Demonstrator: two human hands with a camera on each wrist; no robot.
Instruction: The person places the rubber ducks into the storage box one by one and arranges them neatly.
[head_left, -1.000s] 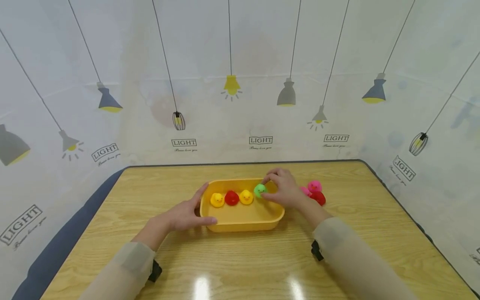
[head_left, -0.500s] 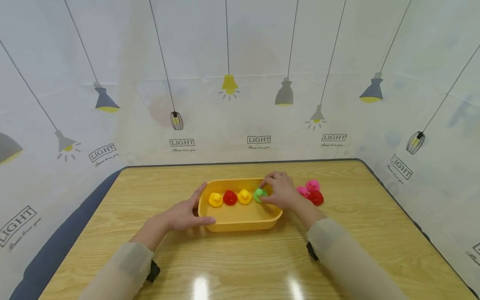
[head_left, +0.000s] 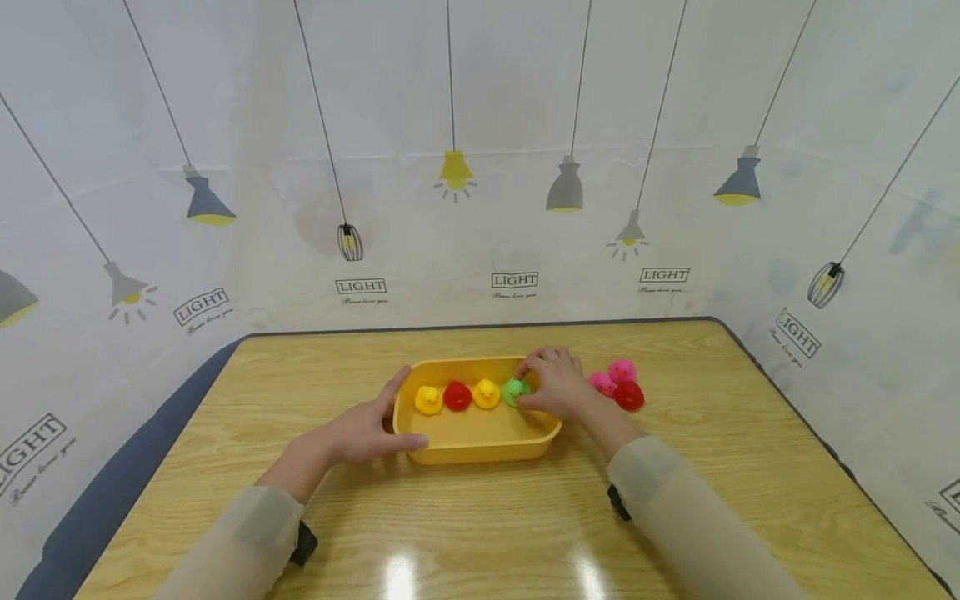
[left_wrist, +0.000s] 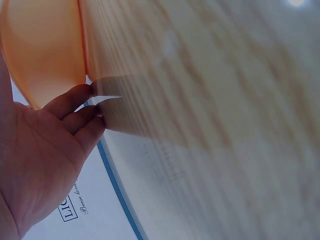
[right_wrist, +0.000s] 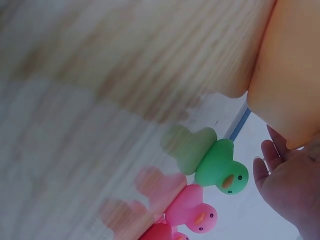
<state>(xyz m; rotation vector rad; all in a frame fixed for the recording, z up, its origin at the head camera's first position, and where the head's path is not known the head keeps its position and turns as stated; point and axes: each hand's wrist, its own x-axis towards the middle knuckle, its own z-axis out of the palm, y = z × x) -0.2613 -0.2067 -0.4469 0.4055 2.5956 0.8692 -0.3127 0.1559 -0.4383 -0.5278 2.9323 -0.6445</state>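
Observation:
My left hand (head_left: 375, 429) holds the left end of a yellow plastic tub (head_left: 480, 452), thumb over the near rim and fingers along the outer left wall. In the left wrist view its fingertips (left_wrist: 90, 117) lie low by the table. Over the tub's right end, my right hand (head_left: 557, 385) pinches a green rubber duck (head_left: 514, 392) between thumb and forefinger. Left of that duck, a yellow duck (head_left: 487, 395), a red duck (head_left: 457, 396) and another yellow duck (head_left: 429, 400) line the tub's back side. The right hand's other fingers are partly hidden.
Right of the tub, two pink ducks (head_left: 622, 371) and a red duck (head_left: 629, 396) sit close together on the wooden table (head_left: 480, 525). A second green duck (right_wrist: 220, 167) stands beside them in the right wrist view. Behind the table hangs a lamp-patterned cloth (head_left: 420, 242).
The right hand has lowered the green duck to the tub's floor, in line with the other ducks. The left hand keeps its place on the tub. The head view has shifted slightly.

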